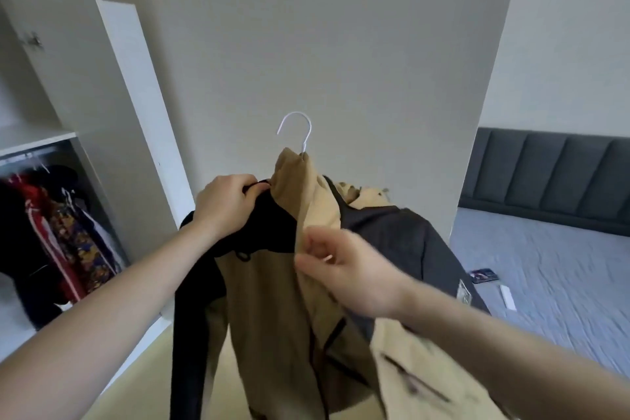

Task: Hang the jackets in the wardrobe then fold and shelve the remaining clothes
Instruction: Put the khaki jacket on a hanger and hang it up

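Observation:
A tan and black jacket [272, 310] hangs in front of me on a white hanger [297, 129], whose hook sticks up above the collar. My left hand [226, 204] grips the jacket's black left shoulder near the collar. My right hand [347, 266] pinches the tan front edge of the jacket a little lower; it is blurred. The open wardrobe [44, 143] stands at the left, with several clothes [58, 232] hanging on its rail.
The white wardrobe door [136, 106] stands open between the wardrobe and the wall. A bed [552, 269] with a grey sheet and dark padded headboard [545, 174] lies at the right, with small flat items [484, 274] on it.

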The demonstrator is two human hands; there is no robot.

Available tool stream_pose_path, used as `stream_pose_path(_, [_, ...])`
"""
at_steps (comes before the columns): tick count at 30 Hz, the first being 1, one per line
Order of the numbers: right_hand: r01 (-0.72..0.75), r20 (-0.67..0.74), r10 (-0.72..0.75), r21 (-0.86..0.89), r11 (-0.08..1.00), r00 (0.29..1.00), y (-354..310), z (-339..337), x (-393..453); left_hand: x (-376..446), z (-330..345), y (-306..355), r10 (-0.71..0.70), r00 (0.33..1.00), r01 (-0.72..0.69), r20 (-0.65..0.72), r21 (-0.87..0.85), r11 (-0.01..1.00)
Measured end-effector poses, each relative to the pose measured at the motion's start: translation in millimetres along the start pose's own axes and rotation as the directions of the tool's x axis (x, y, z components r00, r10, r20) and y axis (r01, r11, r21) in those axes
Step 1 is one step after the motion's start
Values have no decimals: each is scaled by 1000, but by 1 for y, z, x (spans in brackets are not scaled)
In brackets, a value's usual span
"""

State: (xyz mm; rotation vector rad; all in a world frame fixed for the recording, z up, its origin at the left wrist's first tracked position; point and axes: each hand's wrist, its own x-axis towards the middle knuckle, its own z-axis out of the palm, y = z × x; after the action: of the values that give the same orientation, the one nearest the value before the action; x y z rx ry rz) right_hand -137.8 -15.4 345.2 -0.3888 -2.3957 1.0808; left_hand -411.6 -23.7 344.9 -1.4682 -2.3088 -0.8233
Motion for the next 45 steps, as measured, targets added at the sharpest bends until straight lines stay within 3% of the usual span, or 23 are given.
stream_pose_path(3, [-4,-29,5,11,1000,1000,18,31,5,-4,0,22,-3,998,-2,-57,-86,996])
stream_pose_path(8, [-133,10,136,-168,977,991,56,36,7,-14,-1,40,57,994,-74,-96,-186,980])
stream_pose_path(10, [-100,21,110,-274,956,994,68,26,0,-17,0,40,90,989,-112,-121,-184,976])
stream_pose_path(13, [-32,-8,30,-245,969,1000,74,4,-16,-20,-2,33,130,980,-156,-151,-176,972])
stream_pose_path(16, [4,-191,-60,-281,960,980,74,-28,-28,-24,-3,26,167,973,-193,-161,-161,968])
stream_pose_path(18, [-23,-402,-94,-276,961,911,76,-54,-29,-26,-2,22,187,971,-210,-147,-157,965])
stream_pose_path(20, [-76,-511,-90,-295,952,855,82,-79,-28,-28,-3,20,204,970,-223,-129,-161,961])
stream_pose_path(25, [-216,-222,134,-406,888,966,106,-108,-23,-30,-3,23,213,971,-231,-113,-196,953])
stream_pose_path(30, [-171,-90,148,-362,916,985,122,-111,-18,-33,2,30,201,974,-221,-108,-228,948])
stream_pose_path(34, [-112,41,129,-282,953,991,124,-111,-10,-41,-1,29,129,991,-134,-38,-237,962])
stream_pose_path(40, [-51,27,51,-12,999,998,125,-78,10,-56,-7,14,-81,987,104,136,-175,979])
stream_pose_path(45, [-11,80,5,81,997,997,120,-38,28,-92,-16,-5,-145,987,152,69,-101,983])
